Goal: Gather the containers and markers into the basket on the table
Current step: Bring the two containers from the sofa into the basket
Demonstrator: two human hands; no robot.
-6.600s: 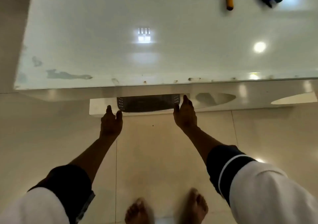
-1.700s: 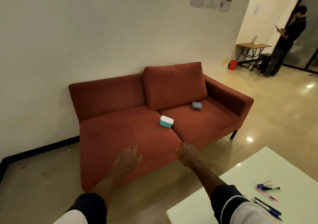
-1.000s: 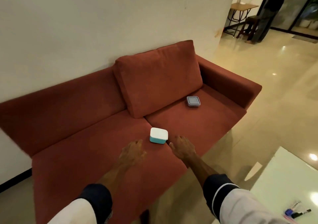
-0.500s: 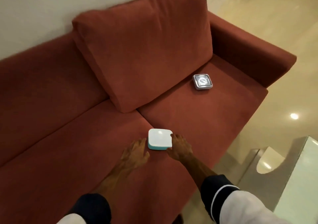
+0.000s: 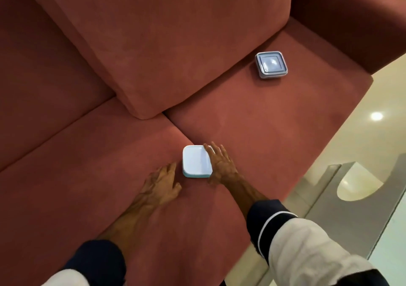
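Observation:
A small square container with a white lid and teal base lies on the red sofa seat, by the seam between the two cushions. My right hand rests against its right side, fingers spread over the lid's edge. My left hand lies flat on the seat just left of the container, fingers apart, a little short of it. A second container, grey with a clear lid, sits farther back on the right seat cushion. No basket or markers are in sight.
A large red back cushion leans behind the seats. The sofa's right armrest rises beyond the grey container. The white table's leg and edge stand at the lower right on the glossy floor.
I have leaned closer over the sofa. My right hand slid along the teal container's right side, its fingers now over the lid's edge. My left hand stays just left of it.

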